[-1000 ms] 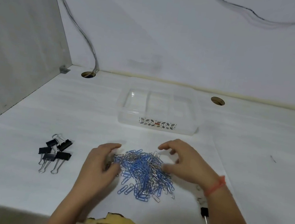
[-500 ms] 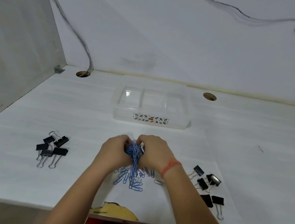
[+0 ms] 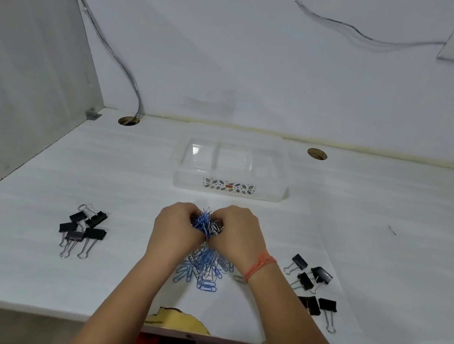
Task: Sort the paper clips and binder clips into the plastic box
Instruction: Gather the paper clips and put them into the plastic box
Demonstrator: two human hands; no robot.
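Since half a second ago our hands have barely moved; the bunch of blue and silver wire paper clips (image 3: 205,223) sits slightly higher between them. Our left hand (image 3: 176,227) and right hand (image 3: 237,233) press together, fingers curled tight around the bunch — strands poke up between the knuckles. Loose paper clips (image 3: 201,270) lie on the white tabletop (image 3: 383,232) beneath our wrists. The clear plastic box with a leaf-pattern label (image 3: 231,169) stands beyond the hands, well apart. Black binder clips with silver handles lie in two clusters — one to the left (image 3: 83,229), one to the right (image 3: 311,286).
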